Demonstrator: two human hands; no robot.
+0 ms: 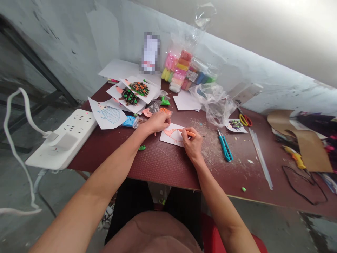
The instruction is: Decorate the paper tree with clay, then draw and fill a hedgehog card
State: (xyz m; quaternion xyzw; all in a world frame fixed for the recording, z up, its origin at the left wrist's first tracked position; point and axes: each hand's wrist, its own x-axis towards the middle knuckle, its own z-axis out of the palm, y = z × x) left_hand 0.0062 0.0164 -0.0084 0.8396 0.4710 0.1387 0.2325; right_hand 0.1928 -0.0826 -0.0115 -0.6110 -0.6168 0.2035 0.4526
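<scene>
A small white paper card lies on the table with an orange outline drawing on it, part of it coloured in. My right hand is closed around an orange marker pen, its tip down at the drawing. With curled fingers, my left hand holds the card at its upper left edge. Beside that hand are small bags of orange clay and blue clay. To the right of my right hand lies a teal-handled craft knife or similar tool.
Hedgehog pictures and a blue drawing lie at left, near a white power strip. Behind are a blurred phone and bagged clay. Scissors, clear glue sticks and a yellow glue gun lie right.
</scene>
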